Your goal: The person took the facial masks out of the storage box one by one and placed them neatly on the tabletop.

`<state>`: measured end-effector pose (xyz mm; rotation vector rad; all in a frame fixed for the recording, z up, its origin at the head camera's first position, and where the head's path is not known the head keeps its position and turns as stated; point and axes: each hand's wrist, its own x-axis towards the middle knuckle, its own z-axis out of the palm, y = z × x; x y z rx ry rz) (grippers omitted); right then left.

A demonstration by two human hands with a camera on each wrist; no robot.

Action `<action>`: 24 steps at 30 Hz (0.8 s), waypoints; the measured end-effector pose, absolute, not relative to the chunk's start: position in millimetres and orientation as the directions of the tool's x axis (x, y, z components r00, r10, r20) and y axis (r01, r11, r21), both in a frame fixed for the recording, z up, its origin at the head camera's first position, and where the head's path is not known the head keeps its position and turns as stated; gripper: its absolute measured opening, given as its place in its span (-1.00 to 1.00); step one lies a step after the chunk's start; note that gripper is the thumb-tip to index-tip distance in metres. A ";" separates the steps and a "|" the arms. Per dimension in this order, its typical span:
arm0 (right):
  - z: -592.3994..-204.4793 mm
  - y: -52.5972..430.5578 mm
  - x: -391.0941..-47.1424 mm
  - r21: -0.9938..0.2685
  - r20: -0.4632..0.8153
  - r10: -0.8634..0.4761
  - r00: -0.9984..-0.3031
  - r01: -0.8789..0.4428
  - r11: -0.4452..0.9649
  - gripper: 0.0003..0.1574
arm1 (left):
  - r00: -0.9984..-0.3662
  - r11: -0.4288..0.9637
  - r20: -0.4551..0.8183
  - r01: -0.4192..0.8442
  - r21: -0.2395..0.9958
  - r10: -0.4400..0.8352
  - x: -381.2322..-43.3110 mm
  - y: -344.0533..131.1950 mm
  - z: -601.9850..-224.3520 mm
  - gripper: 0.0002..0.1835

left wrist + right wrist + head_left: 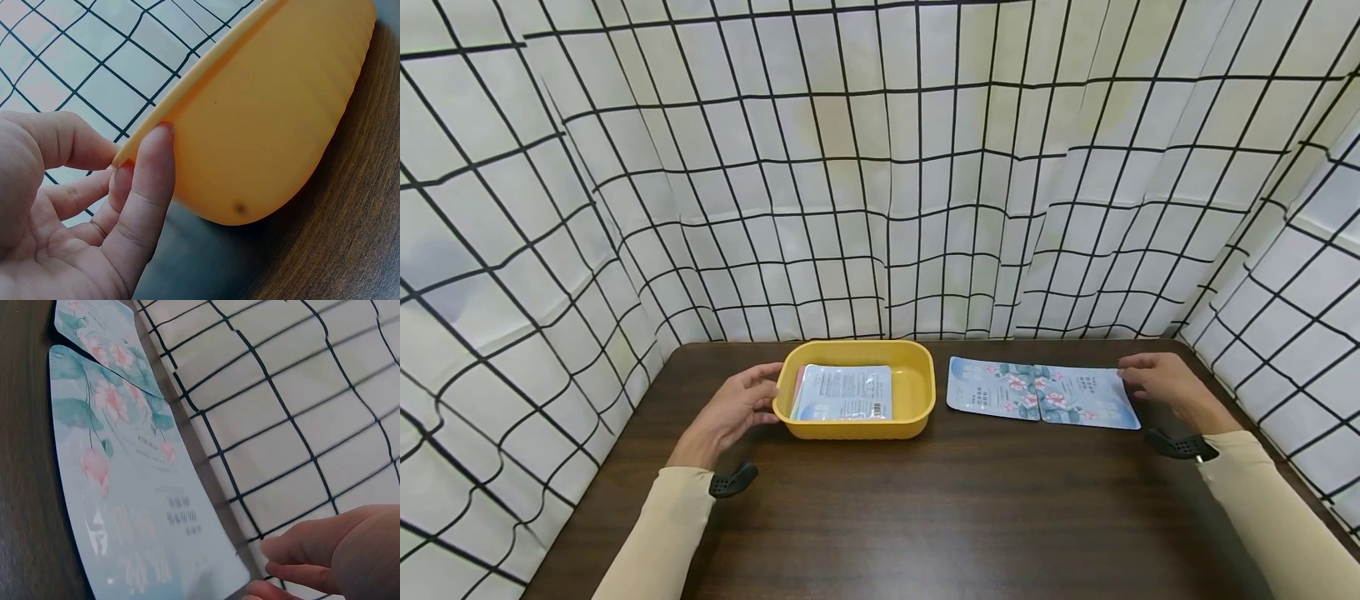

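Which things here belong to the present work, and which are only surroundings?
In the work:
yellow tray, rim held by the left hand
pale packet inside it
two flowered packets, one by the right hand

Surroundings:
dark table
checked cloth behind

Left forearm (pixel 658 529), pale sleeve: extends forward and inward; black wristband (pixel 733 481) on. Left hand (pixel 733 412): digits bent, tips drawn into a pinch. Right forearm (pixel 1273 508), same sleeve and band: also angled forward and inward. Right hand (pixel 1171 387): fingers relaxed, slightly bent, tips pointing inward. Hands well apart, at roughly equal reach.
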<state>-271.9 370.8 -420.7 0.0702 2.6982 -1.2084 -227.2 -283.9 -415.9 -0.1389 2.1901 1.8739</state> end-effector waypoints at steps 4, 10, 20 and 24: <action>-415.2 361.0 -270.2 -0.704 -0.121 -0.038 -0.992 0.058 0.708 -0.32 | -0.963 0.172 -0.255 -0.237 0.956 0.090 -226.8 -283.8 -416.7 -0.35; -404.9 340.7 -269.9 -0.686 -0.067 -0.041 -0.997 0.016 0.727 -0.27 | -0.959 0.175 -0.268 -0.250 0.952 0.087 -227.1 -282.5 -415.9 -0.35; -387.6 313.4 -272.5 -0.747 -0.048 -0.111 -0.993 -0.038 0.664 -0.24 | -0.959 0.174 -0.267 -0.248 0.953 0.094 -229.5 -282.9 -414.6 -0.34; -384.0 302.2 -275.0 -0.750 -0.044 -0.137 -0.990 -0.058 0.659 -0.26 | -0.962 0.177 -0.253 -0.232 0.956 0.103 -229.3 -284.1 -415.6 -0.34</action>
